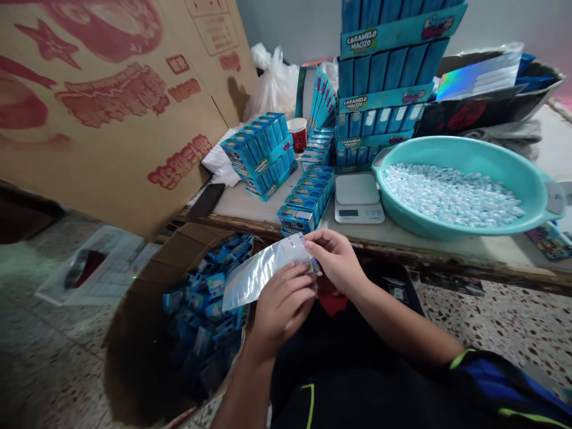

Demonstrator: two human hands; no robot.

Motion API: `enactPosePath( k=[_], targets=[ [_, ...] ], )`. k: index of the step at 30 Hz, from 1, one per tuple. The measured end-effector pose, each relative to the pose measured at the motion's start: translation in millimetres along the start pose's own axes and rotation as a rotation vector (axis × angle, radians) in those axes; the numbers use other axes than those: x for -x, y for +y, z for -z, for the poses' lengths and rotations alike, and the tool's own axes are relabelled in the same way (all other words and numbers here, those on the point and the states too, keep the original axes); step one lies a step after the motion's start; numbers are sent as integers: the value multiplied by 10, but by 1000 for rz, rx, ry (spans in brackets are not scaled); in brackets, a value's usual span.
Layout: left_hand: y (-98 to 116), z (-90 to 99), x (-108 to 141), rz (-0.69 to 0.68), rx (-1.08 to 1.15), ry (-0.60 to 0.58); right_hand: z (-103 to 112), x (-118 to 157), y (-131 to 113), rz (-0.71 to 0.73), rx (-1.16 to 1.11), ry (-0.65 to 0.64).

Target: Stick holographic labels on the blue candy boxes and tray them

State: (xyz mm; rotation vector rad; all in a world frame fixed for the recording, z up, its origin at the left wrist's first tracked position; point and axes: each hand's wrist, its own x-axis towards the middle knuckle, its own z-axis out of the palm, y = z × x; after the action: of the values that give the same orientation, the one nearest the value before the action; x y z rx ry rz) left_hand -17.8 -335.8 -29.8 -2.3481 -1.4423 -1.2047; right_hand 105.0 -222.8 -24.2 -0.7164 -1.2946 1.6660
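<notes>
My left hand (286,301) is closed on a shiny silvery-white plastic bag (254,280), long and flat, which sticks out to the left over a big carton. At the bag's right end, the thumb and fingers of my right hand (333,256) pinch its edge. Part of the bag lies hidden behind my left fingers. Below and left, many small blue boxes (196,304) lie jumbled in the open cardboard carton (134,316). Just beyond my hands, a row of blue candy boxes (308,196) stands on the table, beside a small white scale (358,196).
A turquoise basin (456,229) of small wrapped candies (451,193) stands at the right. Tall stacked display boxes (379,77) rise behind the scale. Farther left are more blue boxes (263,152), a red cup (298,136), a dark phone (206,200) and a large printed cardboard sheet (120,119).
</notes>
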Motion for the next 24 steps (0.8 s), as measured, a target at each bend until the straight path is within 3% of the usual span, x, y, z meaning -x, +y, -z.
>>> enactPosePath(
  k=[3,5,7,9,12,16,19,22,24],
  targets=[
    [158,20,-73,89,153,233,155,-37,-200,157,145,127],
    [215,49,-187,232,175,475,385,-70,-401,307,278,336],
    [187,83,-342,380,188,651,713,-90,-634,500,427,635],
    [74,108,-511,505,270,703,1095,-77,-851,717,541,910],
    [-167,102,-721,645,489,665,1671,7,-1027,879,691,1109],
    [-401,11,-877,764,703,671,2343,156,-890,785,806,1090],
    [-464,-61,-956,821,732,689,2713,238,-731,699,801,1043],
    [-489,-96,-1038,845,737,657,2834,282,-750,740,918,1023],
    [-505,-95,-1092,856,738,637,2721,259,-830,795,1017,896]
  ],
)
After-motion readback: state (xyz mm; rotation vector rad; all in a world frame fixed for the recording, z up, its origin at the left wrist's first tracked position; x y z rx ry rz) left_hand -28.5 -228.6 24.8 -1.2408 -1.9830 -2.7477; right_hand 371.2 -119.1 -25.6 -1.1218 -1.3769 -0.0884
